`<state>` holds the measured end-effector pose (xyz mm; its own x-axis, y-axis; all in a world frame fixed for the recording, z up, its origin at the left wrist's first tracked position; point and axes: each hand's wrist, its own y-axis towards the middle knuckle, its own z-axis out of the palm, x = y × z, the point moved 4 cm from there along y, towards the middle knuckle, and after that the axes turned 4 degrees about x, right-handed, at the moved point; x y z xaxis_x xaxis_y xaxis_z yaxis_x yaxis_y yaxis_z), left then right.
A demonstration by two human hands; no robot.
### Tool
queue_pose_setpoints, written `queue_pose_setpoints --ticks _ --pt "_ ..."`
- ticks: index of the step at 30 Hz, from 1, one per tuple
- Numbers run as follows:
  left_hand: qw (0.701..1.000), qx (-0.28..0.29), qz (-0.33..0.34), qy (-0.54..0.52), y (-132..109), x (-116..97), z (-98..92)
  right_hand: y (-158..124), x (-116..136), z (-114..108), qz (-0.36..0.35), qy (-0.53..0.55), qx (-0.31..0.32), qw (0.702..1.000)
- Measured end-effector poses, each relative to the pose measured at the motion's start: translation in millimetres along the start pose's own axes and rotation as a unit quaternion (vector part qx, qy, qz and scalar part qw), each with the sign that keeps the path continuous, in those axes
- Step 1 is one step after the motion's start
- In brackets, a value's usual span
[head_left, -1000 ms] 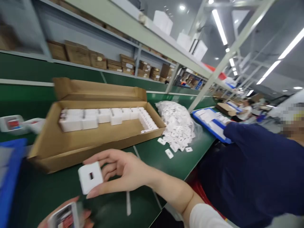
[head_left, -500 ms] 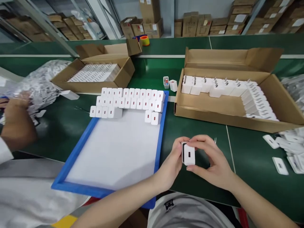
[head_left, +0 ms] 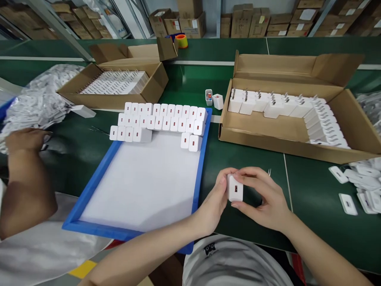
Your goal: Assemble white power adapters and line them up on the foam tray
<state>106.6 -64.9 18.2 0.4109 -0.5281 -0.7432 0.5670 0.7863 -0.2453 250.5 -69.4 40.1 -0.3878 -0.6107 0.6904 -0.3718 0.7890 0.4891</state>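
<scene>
Both hands are closed round one white USB charger (head_left: 236, 189), over the green table just right of the tray. From its left side my left hand (head_left: 218, 198) grips it, with the fingers behind it partly hidden. The fingertips of my right hand (head_left: 262, 194) press its top edge, and the thumb touches its lower edge. The charger's face with a dark USB slot points up toward me, and the face sits flush with the body. Tweezer-like metal tips (head_left: 269, 172) show just behind my right hand.
A blue-framed tray (head_left: 199, 190) holds rows of white chargers (head_left: 166, 122) along its far end. A cardboard box (head_left: 268, 137) with pronged charger housings stands behind my hands. Loose white face plates (head_left: 347, 204) lie at right. A co-worker's hand (head_left: 26, 139) is at the far left.
The dark gap between the charger's face plate and body has closed; the plate now sits flush. The co-worker's hand has moved down and right.
</scene>
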Motion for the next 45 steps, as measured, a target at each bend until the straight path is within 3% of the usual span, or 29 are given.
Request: queue_pose_setpoints --ticks 6,13,15,17,20,22,25,29,32,36,38,41,45 --pt "0.998 0.049 -0.008 0.026 -3 3 -0.5 -1 3 1 -0.056 -0.046 -0.029 0.997" --pt "0.989 0.096 0.012 0.116 -4 -4 5.3 0 7 0 -0.070 -0.059 -0.046 0.995" --pt "0.986 0.092 0.018 0.141 -4 -7 5.8 1 6 -3 -0.047 -0.021 -0.027 0.998" --pt "0.983 0.085 0.037 0.156 -2 -10 5.6 2 1 -6 0.017 0.083 0.009 0.996" --pt "0.980 0.080 0.051 0.176 -1 -9 5.4 1 -9 -8 0.138 0.235 0.002 0.962" --pt "0.978 0.070 0.037 0.192 0 -6 4.4 0 -16 -9 0.196 0.246 -0.024 0.949" --pt "0.975 0.038 0.030 0.219 1 -6 1.4 0 -21 -9 0.246 0.247 0.002 0.937" --pt "0.963 0.038 0.018 0.267 2 -13 -1.3 3 -26 -12 0.276 0.319 0.050 0.905" --pt "0.962 0.040 0.008 0.269 4 -18 -3.8 4 -26 -15 0.278 0.350 0.031 0.894" --pt "0.983 0.005 0.034 0.182 9 -19 -8.8 1 -22 -16 0.259 0.341 -0.076 0.901" --pt "0.981 -0.001 0.068 0.183 9 -20 -8.9 1 -19 -13 0.248 0.335 -0.101 0.904" --pt "0.969 -0.012 0.098 0.226 8 -23 -7.6 2 -18 -9 0.250 0.327 -0.098 0.906" --pt "0.962 -0.019 0.086 0.260 7 -28 -4.9 3 -22 -7 0.257 0.318 -0.067 0.910"
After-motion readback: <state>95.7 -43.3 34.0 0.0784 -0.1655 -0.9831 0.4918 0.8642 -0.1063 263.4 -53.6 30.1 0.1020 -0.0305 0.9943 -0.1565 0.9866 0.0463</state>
